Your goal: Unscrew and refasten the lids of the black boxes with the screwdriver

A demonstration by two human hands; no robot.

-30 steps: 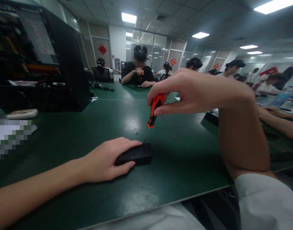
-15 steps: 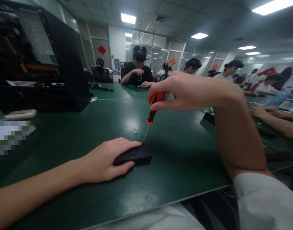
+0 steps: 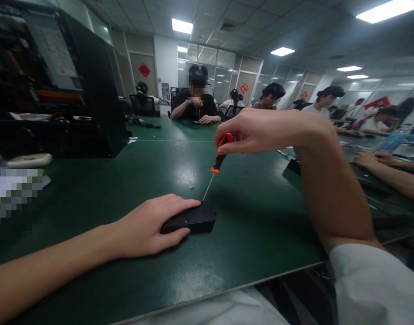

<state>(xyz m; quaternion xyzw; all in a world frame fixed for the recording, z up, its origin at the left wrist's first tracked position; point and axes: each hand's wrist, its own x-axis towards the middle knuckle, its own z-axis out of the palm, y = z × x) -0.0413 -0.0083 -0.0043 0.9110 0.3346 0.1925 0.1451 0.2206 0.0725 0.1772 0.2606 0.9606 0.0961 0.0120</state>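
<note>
A small black rectangular box (image 3: 196, 221) lies on the green table (image 3: 142, 284). My left hand (image 3: 155, 225) grips it from the left, thumb along the near side and fingers over the far side. My right hand (image 3: 242, 131) is closed round the orange and black handle of a screwdriver (image 3: 219, 159). The shaft slants down to the left, and its tip meets the far edge of the box's top, right by my left fingertip. Whether a screw sits under the tip is too small to tell.
An open black computer case (image 3: 88, 85) stands at the left. In front of it are a pale rounded object (image 3: 30, 160) and a blurred-out stack (image 3: 13, 192). Another black object (image 3: 293, 168) lies beyond my right forearm. A co-worker (image 3: 196, 99) sits opposite; another person's hands (image 3: 365, 158) rest at the right.
My right hand has shifted slightly right, tilting the screwdriver further over while its tip stays at the same spot. My left hand and the box have not moved.
</note>
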